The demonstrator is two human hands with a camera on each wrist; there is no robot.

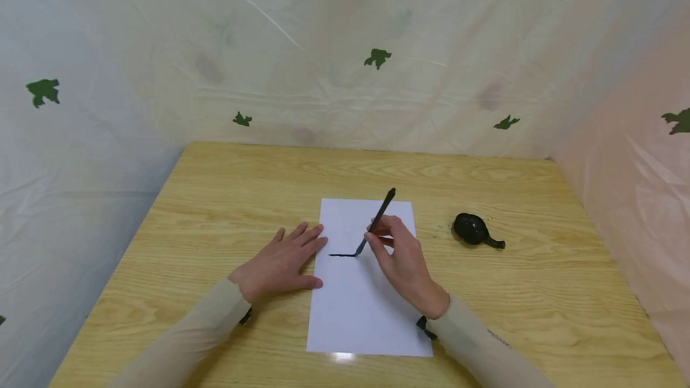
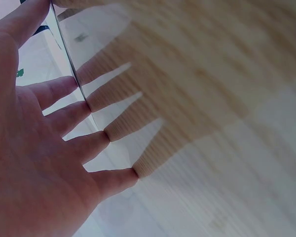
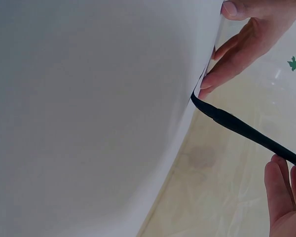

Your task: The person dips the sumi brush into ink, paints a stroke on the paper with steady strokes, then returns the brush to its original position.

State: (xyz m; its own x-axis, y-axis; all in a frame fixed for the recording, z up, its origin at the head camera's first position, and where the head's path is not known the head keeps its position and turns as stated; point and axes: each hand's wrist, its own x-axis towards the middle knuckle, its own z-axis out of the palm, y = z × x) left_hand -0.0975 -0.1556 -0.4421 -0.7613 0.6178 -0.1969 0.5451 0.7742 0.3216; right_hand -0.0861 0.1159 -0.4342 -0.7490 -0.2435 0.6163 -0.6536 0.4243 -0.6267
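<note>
Brush [image 1: 383,209]: lay tip-down on the paper [image 1: 366,322], left of the right grip [image 1: 405,265], its long axis slanting up and away to the right.
Black stroke [image 1: 342,255]: ran leftward from the brush tip, across the sheet.
Nearer hand: the right.
Right grip: fingers and thumb were pinched together on the handle.
Left grip [image 1: 284,261]: fingers were spread apart, touching the paper's left edge, holding nothing.
</note>
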